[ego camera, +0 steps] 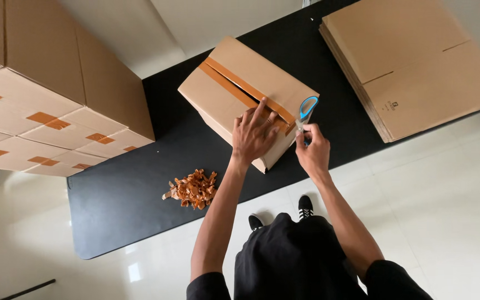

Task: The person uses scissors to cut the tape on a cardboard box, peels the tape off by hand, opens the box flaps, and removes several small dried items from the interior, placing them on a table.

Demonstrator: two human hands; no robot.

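Observation:
A closed cardboard box (234, 83) sealed with a strip of brown tape (240, 84) stands on a black table (123, 205). My left hand (255, 133) lies flat on the box's near top edge, fingers spread, pressing on the tape's end. My right hand (313, 150) holds blue-handled scissors (305, 111) at the box's near right corner, blades at the tape's end.
A pile of crumpled brown tape scraps (193, 189) lies on the table to the left. A stack of flattened cardboard boxes (412, 61) sits at the far right. Taped boxes (45, 111) are stacked at the left. White tiled floor (445, 194) lies below.

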